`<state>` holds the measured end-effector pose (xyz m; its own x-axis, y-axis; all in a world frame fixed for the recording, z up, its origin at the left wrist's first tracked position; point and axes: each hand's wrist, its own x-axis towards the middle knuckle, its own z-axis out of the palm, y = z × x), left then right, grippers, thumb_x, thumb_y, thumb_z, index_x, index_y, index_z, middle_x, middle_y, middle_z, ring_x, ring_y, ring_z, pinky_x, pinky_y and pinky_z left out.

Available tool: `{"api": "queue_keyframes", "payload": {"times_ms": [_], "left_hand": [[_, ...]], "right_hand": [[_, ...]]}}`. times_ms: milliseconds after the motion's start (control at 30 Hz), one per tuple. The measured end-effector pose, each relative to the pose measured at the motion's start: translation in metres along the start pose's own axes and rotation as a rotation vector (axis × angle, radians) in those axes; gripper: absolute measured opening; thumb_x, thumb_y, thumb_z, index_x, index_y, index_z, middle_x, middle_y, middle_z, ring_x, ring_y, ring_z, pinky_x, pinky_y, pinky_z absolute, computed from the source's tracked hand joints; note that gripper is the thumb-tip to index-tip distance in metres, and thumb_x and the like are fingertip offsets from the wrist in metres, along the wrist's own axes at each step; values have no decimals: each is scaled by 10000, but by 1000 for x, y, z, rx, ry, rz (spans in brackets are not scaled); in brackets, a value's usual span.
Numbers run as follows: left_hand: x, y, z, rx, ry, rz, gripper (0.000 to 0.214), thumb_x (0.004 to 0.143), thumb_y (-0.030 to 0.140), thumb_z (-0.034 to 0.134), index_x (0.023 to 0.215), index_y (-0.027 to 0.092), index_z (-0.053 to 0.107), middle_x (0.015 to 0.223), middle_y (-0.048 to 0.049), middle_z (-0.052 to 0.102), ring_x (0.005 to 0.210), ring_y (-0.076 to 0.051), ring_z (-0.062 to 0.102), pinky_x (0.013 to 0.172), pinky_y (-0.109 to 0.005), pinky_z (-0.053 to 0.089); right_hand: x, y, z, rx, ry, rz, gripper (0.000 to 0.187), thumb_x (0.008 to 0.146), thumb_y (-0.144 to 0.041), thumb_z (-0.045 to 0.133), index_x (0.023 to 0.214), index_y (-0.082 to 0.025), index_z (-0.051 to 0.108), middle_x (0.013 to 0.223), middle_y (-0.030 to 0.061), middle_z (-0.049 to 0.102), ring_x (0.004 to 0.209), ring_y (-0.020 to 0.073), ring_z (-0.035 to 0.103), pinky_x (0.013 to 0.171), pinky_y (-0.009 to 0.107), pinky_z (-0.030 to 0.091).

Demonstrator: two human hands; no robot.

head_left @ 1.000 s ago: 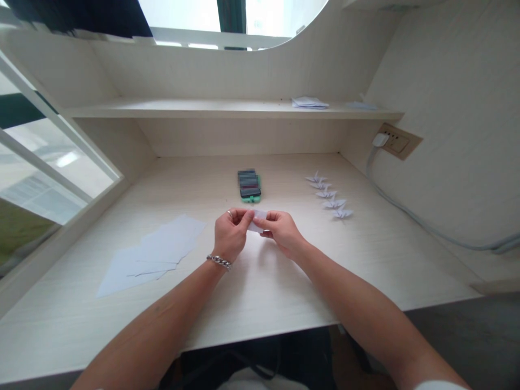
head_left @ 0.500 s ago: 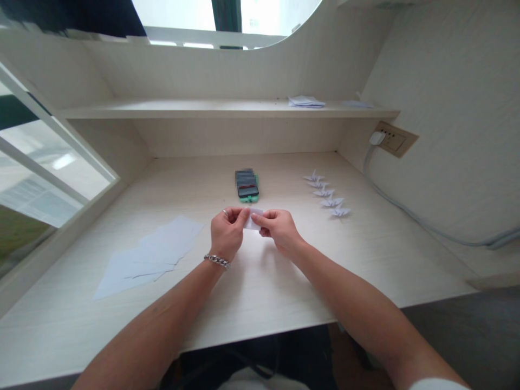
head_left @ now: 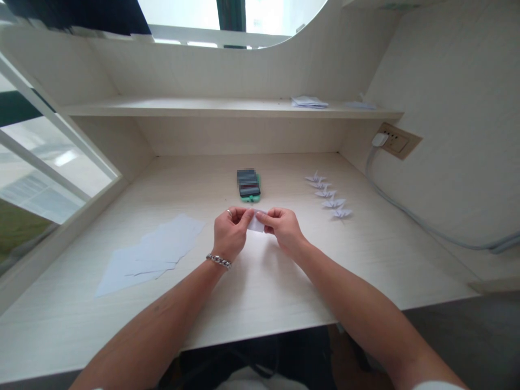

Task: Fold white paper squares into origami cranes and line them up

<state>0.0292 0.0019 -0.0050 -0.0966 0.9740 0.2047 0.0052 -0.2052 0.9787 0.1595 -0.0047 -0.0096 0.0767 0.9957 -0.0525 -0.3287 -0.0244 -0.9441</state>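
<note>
A small folded piece of white paper (head_left: 255,223) is held between my two hands, above the middle of the desk. My left hand (head_left: 231,232), with a ring and a chain bracelet, pinches its left side between thumb and fingers. At its right side my right hand (head_left: 283,226) grips the paper the same way, thumb on top. Fingers cover parts of the paper, so its exact folds cannot be made out. Just beyond the hands lies a phone (head_left: 249,189) with a green edge.
Several folded paper cranes (head_left: 333,203) stand in a row at the right. Loose white sheets (head_left: 156,249) overlap on the left of the desk (head_left: 260,303). A folded paper stack (head_left: 309,102) rests on the shelf (head_left: 182,107). A cable (head_left: 410,214) runs from the wall socket (head_left: 400,141).
Both hands still hold the paper; it has tilted slightly and the right fingers have shifted on it. The whole view has moved a little.
</note>
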Motion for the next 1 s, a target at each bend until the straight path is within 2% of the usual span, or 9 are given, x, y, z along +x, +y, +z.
{"api": "queue_keyframes", "payload": {"times_ms": [300,500,733,900,1000], "left_hand": [[1,2,0,2,21,-9,261,681,377,749,737,129,691,686,-55,707,596,-147,622,558,-243,483],[2,-1,0,8,17,5,271,688,386,744,750,127,693,694,-56,709,604,-149,628,565,-243,485],[7,-5,-6,-1,53,3,299,679,393,757,770,117,688,715,-60,711,624,-147,631,581,-244,483],[5,-5,-5,1,0,-2,279,689,393,752,762,130,691,691,-49,701,586,-136,612,546,-235,466],[4,-3,-5,3,-26,-41,303,677,412,758,765,130,691,624,-30,666,486,-107,537,444,-220,387]], "right_hand": [[-1,-4,2,15,13,8,398,508,-473,836,536,-160,592,491,-14,554,482,98,480,495,251,397],[-2,-5,0,-11,-3,10,365,579,-491,790,609,-155,649,552,3,599,535,113,538,520,243,420],[3,-12,-11,-70,130,-38,382,607,-518,762,644,-161,633,640,25,655,573,116,572,518,228,412],[5,-4,-8,-125,-33,-45,362,584,-481,785,688,-160,654,578,3,621,535,118,553,511,242,432],[6,1,-7,-135,-18,-89,338,586,-453,787,652,-156,641,503,-11,582,476,108,511,497,251,419]]}}
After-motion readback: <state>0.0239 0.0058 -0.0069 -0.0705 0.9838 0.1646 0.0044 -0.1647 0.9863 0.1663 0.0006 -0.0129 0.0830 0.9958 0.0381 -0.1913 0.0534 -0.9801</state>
